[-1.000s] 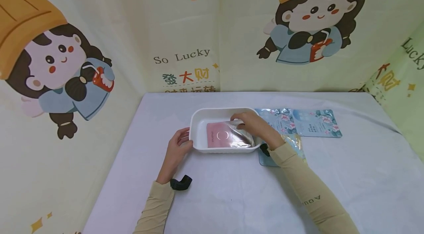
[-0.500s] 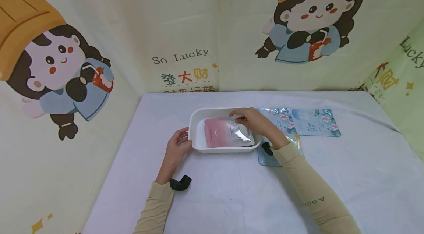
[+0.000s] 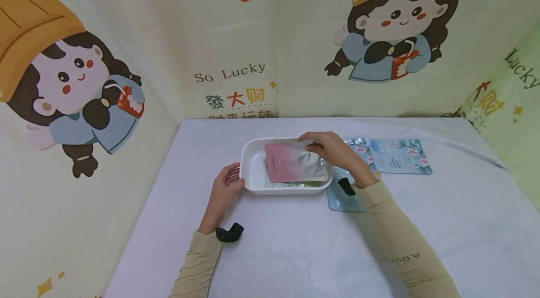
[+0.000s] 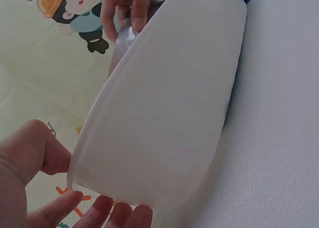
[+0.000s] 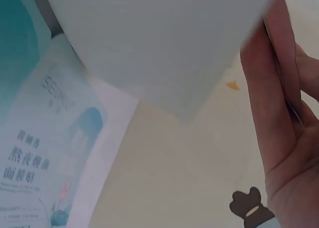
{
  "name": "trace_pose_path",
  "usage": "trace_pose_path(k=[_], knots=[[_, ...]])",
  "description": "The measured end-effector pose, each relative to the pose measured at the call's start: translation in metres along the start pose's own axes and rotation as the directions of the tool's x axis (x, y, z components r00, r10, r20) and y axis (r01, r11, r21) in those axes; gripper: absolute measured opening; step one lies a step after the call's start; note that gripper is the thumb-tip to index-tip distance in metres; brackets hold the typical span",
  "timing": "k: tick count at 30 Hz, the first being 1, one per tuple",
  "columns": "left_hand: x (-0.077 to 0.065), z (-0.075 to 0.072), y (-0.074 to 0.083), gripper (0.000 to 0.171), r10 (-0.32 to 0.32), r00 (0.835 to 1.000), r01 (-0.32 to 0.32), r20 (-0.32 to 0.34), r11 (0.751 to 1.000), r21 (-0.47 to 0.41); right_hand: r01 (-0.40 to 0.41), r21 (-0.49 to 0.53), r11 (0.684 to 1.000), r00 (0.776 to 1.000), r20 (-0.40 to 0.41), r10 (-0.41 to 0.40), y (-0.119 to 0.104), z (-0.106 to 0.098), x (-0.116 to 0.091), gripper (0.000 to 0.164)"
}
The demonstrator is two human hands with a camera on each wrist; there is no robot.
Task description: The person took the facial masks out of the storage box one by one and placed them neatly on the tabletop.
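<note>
A white tray [image 3: 255,169] stands on the table, with my left hand [image 3: 224,197] gripping its left end. In the left wrist view, that hand's thumb is on the rim and its fingers lie along the end wall. My right hand [image 3: 333,149] pinches the upper right part of a pink and silver face mask packet [image 3: 281,163], raised at a tilt over the tray. Below it, a green and white packet [image 3: 291,185] lies in the tray, mostly hidden. A pale blurred surface [image 5: 159,44] beside my right hand fills the top of the right wrist view.
Blue flowered face mask packets lie flat right of the tray: one at the back right [image 3: 398,157], one next to it [image 3: 363,149] partly behind my right hand, and one nearer [image 3: 341,199], partly under my right forearm. A printed cloth [image 3: 303,78] hangs behind the white-covered table [image 3: 278,242].
My right hand has raised the pink packet and shifted it slightly back and right, uncovering the green and white packet beneath. My left hand stays on the tray's left end.
</note>
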State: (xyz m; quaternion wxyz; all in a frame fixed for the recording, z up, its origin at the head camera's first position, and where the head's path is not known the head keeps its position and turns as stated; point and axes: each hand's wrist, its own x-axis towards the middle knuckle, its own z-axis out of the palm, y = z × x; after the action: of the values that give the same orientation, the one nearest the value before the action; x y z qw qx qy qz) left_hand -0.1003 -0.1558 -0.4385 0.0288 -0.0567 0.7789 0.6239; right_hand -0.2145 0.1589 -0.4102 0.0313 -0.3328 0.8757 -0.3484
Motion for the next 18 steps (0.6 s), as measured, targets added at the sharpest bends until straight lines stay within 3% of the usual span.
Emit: trace_pose_path(k=[8, 18], knots=[[0.000, 0.001, 0.001, 0.051, -0.005, 1.000, 0.006, -0.008, 1.000, 0.023, -0.038, 0.028, 0.999, 0.999, -0.037, 0.039, 0.003, -0.018, -0.008, 0.030], [-0.001, 0.001, 0.000, 0.051, 0.002, 1.000, -0.002, -0.011, 0.999, 0.036, 0.005, 0.036, 0.999, 0.998, -0.068, -0.003, 0.006, -0.032, -0.019, 0.029]])
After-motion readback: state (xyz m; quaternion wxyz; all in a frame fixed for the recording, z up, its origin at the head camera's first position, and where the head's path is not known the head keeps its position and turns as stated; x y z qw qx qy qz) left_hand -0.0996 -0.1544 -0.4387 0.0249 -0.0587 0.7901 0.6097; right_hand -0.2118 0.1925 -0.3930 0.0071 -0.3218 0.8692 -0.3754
